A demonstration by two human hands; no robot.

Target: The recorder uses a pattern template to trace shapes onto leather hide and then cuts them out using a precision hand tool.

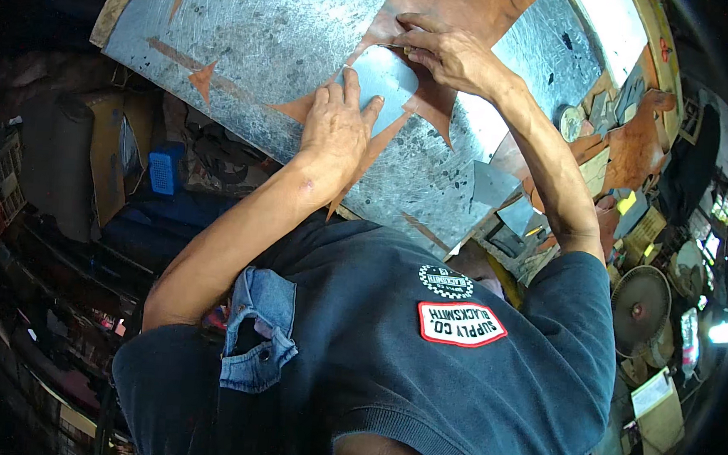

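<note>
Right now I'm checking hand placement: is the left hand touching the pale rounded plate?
Touching: in the head view, the left hand overlaps the pale rounded plate, its thumb and fingertips resting on it.

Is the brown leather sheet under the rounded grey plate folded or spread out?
Spread out: the brown leather sheet lies flat on the scratched metal tabletop, no fold showing, though the rounded grey plate hides part.

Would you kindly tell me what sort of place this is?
Probably a leather workshop: a brown, leather-like sheet lies under a flat grey piece on a scratched metal table, and scraps clutter the right side.
</note>
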